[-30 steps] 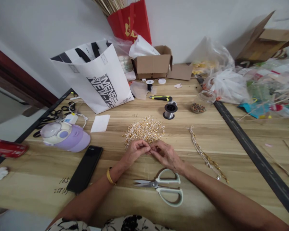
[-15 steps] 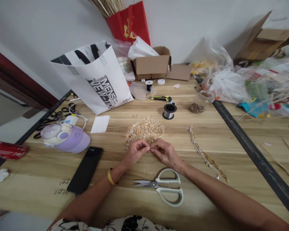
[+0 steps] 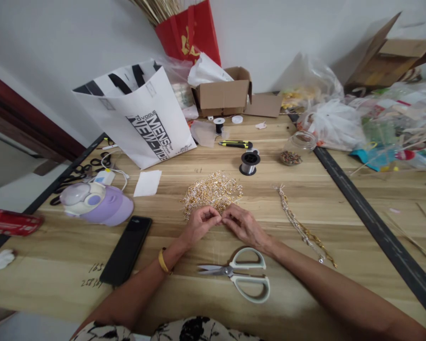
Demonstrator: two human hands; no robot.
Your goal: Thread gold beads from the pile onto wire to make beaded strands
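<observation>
My left hand (image 3: 203,224) and my right hand (image 3: 244,224) meet fingertip to fingertip at the near edge of a heap of gold and silver beads (image 3: 213,190). Both are closed in a pinch. Whatever lies between the fingertips is too small to name. Just below them, scissors (image 3: 230,271) with pale handles lie with the blades pointing left. Off to the right of my right hand, a bundle of gold and silver bead strands (image 3: 298,225) rests on the wood. A spool of silver wire (image 3: 249,164) stands beyond the heap.
A black phone (image 3: 126,251), a purple bottle (image 3: 97,203) and a red can (image 3: 12,222) lie on the left. Farther back are a white bag (image 3: 138,118), a utility knife (image 3: 235,144), a jar (image 3: 294,150) and a cardboard box (image 3: 223,96). Plastic bags (image 3: 335,123) crowd the right.
Almost nothing differs. My hands keep the same pinch at the same place, and the whole view has shifted very slightly.
</observation>
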